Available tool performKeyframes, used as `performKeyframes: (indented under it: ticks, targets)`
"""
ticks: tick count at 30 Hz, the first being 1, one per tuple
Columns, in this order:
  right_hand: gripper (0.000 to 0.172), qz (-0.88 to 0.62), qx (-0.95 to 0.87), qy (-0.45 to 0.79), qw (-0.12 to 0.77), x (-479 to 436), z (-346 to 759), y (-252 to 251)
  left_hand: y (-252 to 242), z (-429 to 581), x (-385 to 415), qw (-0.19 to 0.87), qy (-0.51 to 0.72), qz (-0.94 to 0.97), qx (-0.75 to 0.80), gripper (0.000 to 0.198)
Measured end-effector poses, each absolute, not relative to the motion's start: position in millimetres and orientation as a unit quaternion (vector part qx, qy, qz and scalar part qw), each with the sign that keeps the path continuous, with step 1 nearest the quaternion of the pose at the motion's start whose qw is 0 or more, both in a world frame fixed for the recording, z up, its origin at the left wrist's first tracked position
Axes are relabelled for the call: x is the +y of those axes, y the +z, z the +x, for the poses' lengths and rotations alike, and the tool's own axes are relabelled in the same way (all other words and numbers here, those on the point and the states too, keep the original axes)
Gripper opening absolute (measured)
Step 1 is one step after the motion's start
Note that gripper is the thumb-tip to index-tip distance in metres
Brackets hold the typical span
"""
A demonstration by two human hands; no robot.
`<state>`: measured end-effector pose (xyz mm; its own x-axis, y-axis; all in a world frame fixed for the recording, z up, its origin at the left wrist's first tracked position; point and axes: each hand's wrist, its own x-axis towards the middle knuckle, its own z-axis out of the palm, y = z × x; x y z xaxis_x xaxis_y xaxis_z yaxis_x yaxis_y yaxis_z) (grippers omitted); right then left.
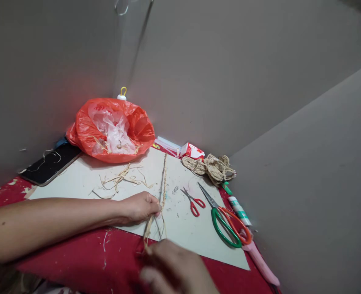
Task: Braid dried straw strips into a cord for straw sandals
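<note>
A long thin stick wrapped in pale raffia (164, 175) lies across the white board (183, 228), pointing away from me. My left hand (140, 207) is closed, pinching the stick and loose raffia strands near its close end. Lower down, my right hand (176, 267) is blurred and closed on the free ends of the strands at about the board's front edge. Loose raffia scraps (120, 179) lie on the board beyond my left forearm.
A red plastic bag (111, 128) with scraps sits at the back corner, a phone (50, 163) to its left. Small red scissors (194, 202), large green-and-orange scissors (226, 220), a twine bundle (212, 167) and a pink tool (260, 259) lie right. Grey walls enclose the red table (76, 253).
</note>
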<state>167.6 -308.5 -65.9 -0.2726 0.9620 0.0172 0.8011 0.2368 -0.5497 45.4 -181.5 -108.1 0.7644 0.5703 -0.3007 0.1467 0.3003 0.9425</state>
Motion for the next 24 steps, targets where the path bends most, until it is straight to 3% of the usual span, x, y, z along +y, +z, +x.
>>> performKeyframes:
  ticks: [2,4,8,16,20,24]
  targets:
    - [0.030,-0.674,-0.629,0.228,0.313,-301,184,-61,-109,45,-182,0.744,0.147,0.573,0.310,0.021]
    - [0.036,-0.687,-0.551,0.297,0.368,-285,195,-66,-110,46,-183,0.747,0.167,0.574,0.291,0.022]
    - [0.037,-0.584,-0.467,0.562,0.353,-254,195,-88,-112,49,-183,0.772,0.171,0.578,0.200,0.028]
    - [0.040,-0.448,-0.318,0.752,0.365,-242,201,-103,-108,44,-176,0.685,0.155,0.667,0.249,0.024]
    - [0.035,-0.402,-0.272,0.777,0.400,-244,200,-105,-101,41,-176,0.665,0.153,0.690,0.243,0.024]
    - [0.039,-0.473,-0.319,0.701,0.428,-248,196,-108,-84,38,-173,0.658,0.100,0.706,0.242,0.022]
